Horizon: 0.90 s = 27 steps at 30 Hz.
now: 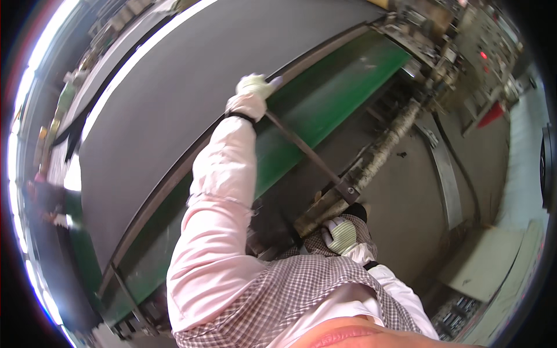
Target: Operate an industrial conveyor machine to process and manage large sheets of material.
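Observation:
My left hand [254, 88], in a pale striped work glove, reaches forward to the long metal rail [191, 159] along the near edge of a wide dark grey sheet [174, 75]. Its fingers look curled over the rail, with the thumb side pointing right. Held low near my lap, my right hand [341, 235] wears a similar glove. Its fingers are bent against my checked apron [301, 284], and whatever they may hold is hidden. A flat metal bar [307, 149] slopes from the rail to a bracket near that hand.
Below the rail runs a green belt [331, 93]. A rough, crusted roller or pipe [389, 136] lies to its right. Machinery with a red light [483, 55] stands at the far right. On the floor are a long pale strip [447, 185] and a dark hose [464, 174].

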Tool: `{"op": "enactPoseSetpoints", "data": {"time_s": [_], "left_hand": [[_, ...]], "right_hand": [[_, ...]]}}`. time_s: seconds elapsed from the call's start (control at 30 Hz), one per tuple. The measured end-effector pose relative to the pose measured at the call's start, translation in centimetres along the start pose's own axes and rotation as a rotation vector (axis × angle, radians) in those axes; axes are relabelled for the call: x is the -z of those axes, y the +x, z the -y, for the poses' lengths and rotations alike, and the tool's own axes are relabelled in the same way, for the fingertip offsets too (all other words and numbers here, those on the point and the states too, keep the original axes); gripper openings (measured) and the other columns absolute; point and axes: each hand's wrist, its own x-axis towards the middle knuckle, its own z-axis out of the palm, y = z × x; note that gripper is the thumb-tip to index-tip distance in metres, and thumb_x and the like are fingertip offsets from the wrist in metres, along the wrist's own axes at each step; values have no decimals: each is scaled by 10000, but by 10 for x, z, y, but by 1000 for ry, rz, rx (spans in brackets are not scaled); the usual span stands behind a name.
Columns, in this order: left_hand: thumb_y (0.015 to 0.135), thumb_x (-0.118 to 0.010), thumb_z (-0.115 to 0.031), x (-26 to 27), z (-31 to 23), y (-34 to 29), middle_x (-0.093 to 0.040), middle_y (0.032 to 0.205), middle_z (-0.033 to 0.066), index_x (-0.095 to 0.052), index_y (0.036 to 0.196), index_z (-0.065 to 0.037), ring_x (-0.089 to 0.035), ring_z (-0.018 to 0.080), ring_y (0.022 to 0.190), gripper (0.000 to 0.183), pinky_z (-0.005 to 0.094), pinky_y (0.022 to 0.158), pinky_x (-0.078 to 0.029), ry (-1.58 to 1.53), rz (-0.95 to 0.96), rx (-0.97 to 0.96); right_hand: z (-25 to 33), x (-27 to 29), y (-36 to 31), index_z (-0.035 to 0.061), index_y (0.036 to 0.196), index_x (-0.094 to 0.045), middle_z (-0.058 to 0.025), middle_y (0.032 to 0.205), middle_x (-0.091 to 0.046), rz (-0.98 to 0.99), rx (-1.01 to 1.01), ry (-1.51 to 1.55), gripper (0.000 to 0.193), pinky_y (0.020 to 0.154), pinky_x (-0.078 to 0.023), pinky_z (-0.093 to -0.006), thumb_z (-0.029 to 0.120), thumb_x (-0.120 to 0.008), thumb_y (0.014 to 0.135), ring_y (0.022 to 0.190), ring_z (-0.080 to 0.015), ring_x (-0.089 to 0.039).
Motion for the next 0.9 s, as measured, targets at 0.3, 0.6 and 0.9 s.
{"op": "enactPoseSetpoints", "data": {"time_s": [0.3,0.6,0.9], "left_hand": [[957,-403,-503,-28,67,-25,-443,1422,88,-496,1350,-147,-342,280,1351,538,391,1124,-285,-261,-75,-95],[932,-406,-544,-40,327,-238,-371,1481,104,-436,1400,-211,-313,308,1377,575,406,1141,-250,-182,-140,545],[968,-307,-490,-48,322,-249,-438,1434,104,-464,1382,-182,-408,311,1309,539,408,1102,-308,-20,-76,556]], "right_hand": [[-1,-3,-3,65,891,-622,-169,843,-617,35,-6,47,156,704,-473,-470,167,-639,775,773,-368,-586],[-6,-13,-9,39,938,-632,-210,896,-617,-49,27,-4,185,704,-480,-479,166,-620,804,790,-406,-588],[-16,-22,-12,7,914,-615,-210,884,-599,-12,12,-114,211,706,-466,-478,188,-647,810,790,-400,-577]]}}
